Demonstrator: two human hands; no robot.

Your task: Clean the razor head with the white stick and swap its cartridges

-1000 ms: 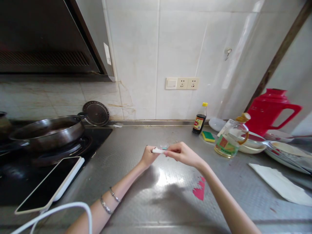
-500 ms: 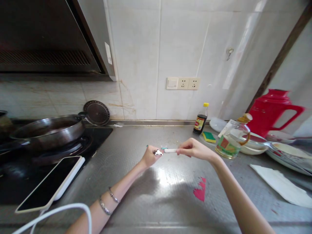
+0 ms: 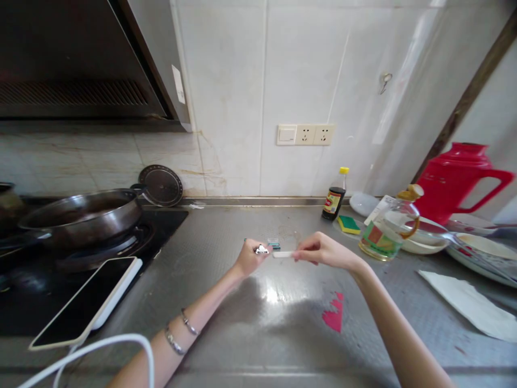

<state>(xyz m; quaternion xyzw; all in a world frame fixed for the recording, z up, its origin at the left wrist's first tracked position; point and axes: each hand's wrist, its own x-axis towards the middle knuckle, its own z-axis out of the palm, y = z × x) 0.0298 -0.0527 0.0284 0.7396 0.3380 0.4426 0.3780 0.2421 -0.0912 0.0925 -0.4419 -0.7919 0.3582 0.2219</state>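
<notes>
My left hand (image 3: 247, 257) is closed, thumb side up, around a small object that its fingers mostly hide. A black-and-silver piece (image 3: 261, 249) of it shows by the thumb. Just beyond the fingertips is a small teal and clear thing (image 3: 274, 244), too small to name. My right hand (image 3: 321, 250) pinches a short, flat white stick (image 3: 283, 255) between thumb and fingers. The stick lies level and points left, its far end close to my left fingertips; I cannot tell whether they touch.
A steel pan (image 3: 86, 213) and a phone (image 3: 86, 302) sit on the left at the stove. Rightward stand a sauce bottle (image 3: 333, 198), a sponge (image 3: 349, 224), a glass jug (image 3: 383, 237), a red thermos (image 3: 448, 180) and stacked dishes. A red patch (image 3: 334, 315) marks the steel counter (image 3: 226, 345).
The white stick sits slightly lower relative to my left hand, and more of the teal thing shows beyond the fingers. The view has shifted slightly.
</notes>
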